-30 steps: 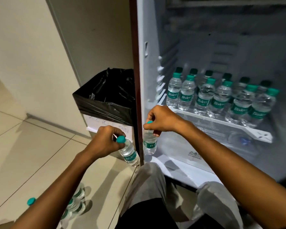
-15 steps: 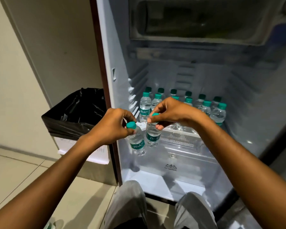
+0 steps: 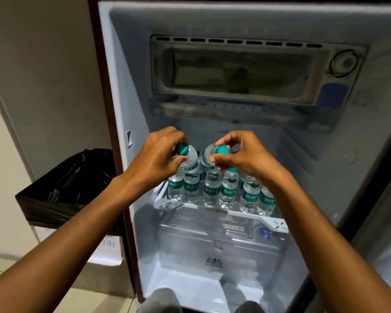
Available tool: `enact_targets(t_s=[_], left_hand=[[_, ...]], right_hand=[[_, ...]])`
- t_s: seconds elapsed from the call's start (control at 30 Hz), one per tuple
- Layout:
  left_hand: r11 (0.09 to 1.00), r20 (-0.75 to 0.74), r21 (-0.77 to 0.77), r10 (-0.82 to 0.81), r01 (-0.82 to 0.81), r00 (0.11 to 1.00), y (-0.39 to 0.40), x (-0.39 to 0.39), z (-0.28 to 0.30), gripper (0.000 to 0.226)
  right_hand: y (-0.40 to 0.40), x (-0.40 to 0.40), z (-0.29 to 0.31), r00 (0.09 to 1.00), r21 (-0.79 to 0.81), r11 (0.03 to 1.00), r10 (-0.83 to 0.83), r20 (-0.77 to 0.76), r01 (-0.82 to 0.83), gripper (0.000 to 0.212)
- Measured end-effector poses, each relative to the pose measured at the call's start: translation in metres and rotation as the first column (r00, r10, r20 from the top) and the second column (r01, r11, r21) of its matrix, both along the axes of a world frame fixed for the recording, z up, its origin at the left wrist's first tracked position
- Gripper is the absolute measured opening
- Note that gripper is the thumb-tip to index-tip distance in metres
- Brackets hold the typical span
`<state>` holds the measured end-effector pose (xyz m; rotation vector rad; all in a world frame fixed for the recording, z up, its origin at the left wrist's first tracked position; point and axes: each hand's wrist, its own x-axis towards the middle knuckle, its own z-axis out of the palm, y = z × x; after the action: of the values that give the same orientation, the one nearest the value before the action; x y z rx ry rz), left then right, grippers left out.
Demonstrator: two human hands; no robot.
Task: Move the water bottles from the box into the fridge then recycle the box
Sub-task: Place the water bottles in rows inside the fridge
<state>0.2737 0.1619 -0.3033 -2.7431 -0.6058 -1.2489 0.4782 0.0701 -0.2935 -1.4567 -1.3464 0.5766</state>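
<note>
Two held Bisleri bottles, half a second ago low at the fridge (image 3: 122,91) door edge, are now raised above the stocked shelf (image 3: 246,213). Rear shelf bottles (image 3: 229,190) hide behind wrists. Left hand (image 3: 155,158) pinches one bottle (image 3: 191,160) at its cap; right hand (image 3: 244,153) pinches another bottle (image 3: 207,154) at 3 o'clock.

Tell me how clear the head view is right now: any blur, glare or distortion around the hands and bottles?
Head view: the fridge interior is dim and soft, its edges bowed by the wide lens; left hand and right hand are slightly motion-blurred, each pinching a bottle near its teal cap; the shelf bottles have readable labels; no strong glare; the black bin bag is in shadow.
</note>
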Motion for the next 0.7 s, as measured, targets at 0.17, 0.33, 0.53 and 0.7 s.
enact_targets(t_s=[0.17,0.33,0.53,0.7], left_hand=[[0.997,0.084,0.074,-0.027,0.021,0.996,0.020,0.014,0.000,0.026],[0.997,0.107,0.077,-0.013,0.005,0.994,0.045,0.030,-0.025,0.027],[1.000,0.148,0.025,-0.016,0.013,0.989,0.075,0.051,-0.042,0.024],[0.994,0.150,-0.074,0.093,-0.083,0.984,0.102,0.069,-0.043,0.021]], right_hand=[[0.020,0.011,-0.017,0.981,0.131,0.980,-0.162,0.102,0.149,0.032],[0.043,0.011,-0.036,0.941,0.253,0.939,-0.283,0.186,0.233,0.033],[0.077,0.019,-0.044,0.937,0.245,0.931,-0.314,0.154,0.271,0.032],[0.110,0.029,-0.050,0.936,0.182,0.935,-0.329,0.127,0.304,0.031]])
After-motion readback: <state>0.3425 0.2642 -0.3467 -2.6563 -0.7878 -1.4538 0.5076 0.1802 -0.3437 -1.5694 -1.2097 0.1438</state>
